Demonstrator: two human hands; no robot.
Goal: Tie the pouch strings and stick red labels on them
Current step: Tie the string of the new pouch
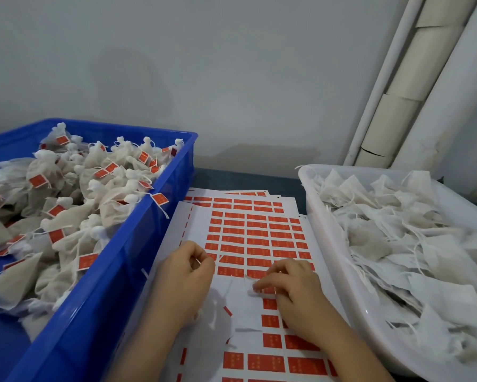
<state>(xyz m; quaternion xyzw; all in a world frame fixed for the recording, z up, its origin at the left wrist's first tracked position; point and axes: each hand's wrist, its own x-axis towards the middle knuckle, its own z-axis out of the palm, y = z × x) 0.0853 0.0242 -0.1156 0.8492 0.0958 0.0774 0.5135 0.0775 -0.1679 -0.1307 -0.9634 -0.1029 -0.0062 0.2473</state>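
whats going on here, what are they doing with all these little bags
A person is labelling pouches. Both hands work over the label sheet: the left hand pinches a thin white string, and the right hand has its fingertips at a red label. A gauzy pouch lies blurred between them. The blue crate holds tied, labelled pouches; the white tub holds unlabelled pouches.
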